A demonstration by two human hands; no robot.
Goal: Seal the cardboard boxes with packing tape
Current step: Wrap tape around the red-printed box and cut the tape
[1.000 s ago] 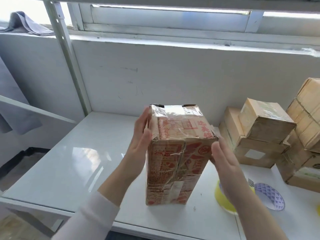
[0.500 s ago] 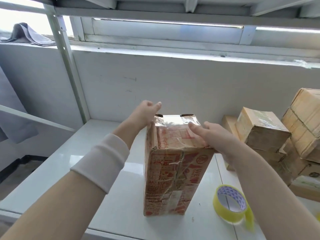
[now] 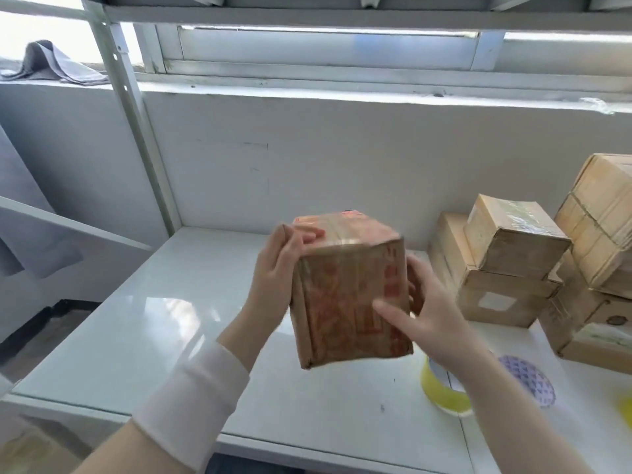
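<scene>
Left fingers (image 3: 309, 234): curled over the top left edge of the cardboard box (image 3: 345, 289), tips lying on its taped top face.
Left hand (image 3: 273, 271): palm flat against the box's left side, gripping it.
Right thumb (image 3: 390, 311): stretched across the lower part of the front face, pressing on it.
Right hand (image 3: 434, 309): wraps the box's right side; the other fingers pass behind that side and are mostly hidden.
Cardboard box: held between both hands over the middle of the white table (image 3: 171, 319), tilted, with red print on its front and right faces. The print is blurred and unreadable. Contact between its lower edge and the table cannot be told.
Left sleeve (image 3: 191, 405): white cuff, pushed up the forearm.
Tape roll (image 3: 441, 391): yellow, on the table below the right wrist, partly covered by it.
Patterned disc (image 3: 528, 381): purple and white, flat on the table just right of the roll.
Stacked boxes (image 3: 506, 268): brown cartons piled at the right end of the table against the wall, apart from the held box.
Grey cloth (image 3: 51, 63): lying on the ledge, upper left.
</scene>
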